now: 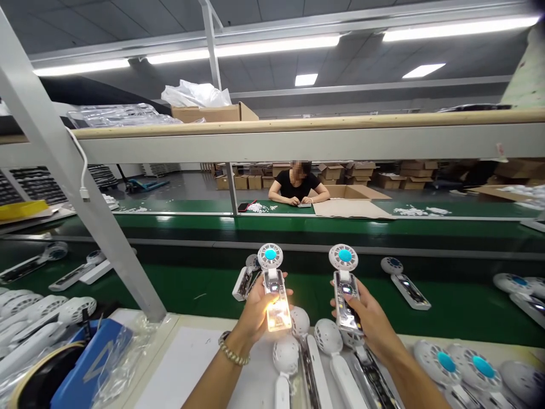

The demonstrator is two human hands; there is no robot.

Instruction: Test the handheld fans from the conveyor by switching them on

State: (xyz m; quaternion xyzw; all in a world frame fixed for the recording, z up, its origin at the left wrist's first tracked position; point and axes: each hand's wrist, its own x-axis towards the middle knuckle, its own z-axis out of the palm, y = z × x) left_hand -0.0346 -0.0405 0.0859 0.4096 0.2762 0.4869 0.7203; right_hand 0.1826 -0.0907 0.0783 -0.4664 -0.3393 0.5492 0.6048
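My left hand (254,312) grips a small white handheld fan (270,257) with a blue round centre. Its open handle glows warm yellow at the lower end, and my thumb presses on the handle. In my right hand (367,318) is a second handheld fan (343,258), also blue-centred, its handle showing bare electronics and a small lit spot under my thumb. Both fans are held upright, side by side and apart. Beneath and between my hands lie several more white fans (286,357), some with open handles.
A green conveyor belt (183,284) crosses ahead, carrying spaced-out fans (409,287). A slanted metal post (106,227) stands left, near a blue bin (91,363) and piled fans (76,309). More fans (445,363) lie at right. Across the line sits a person (298,184). A shelf (298,142) spans overhead.
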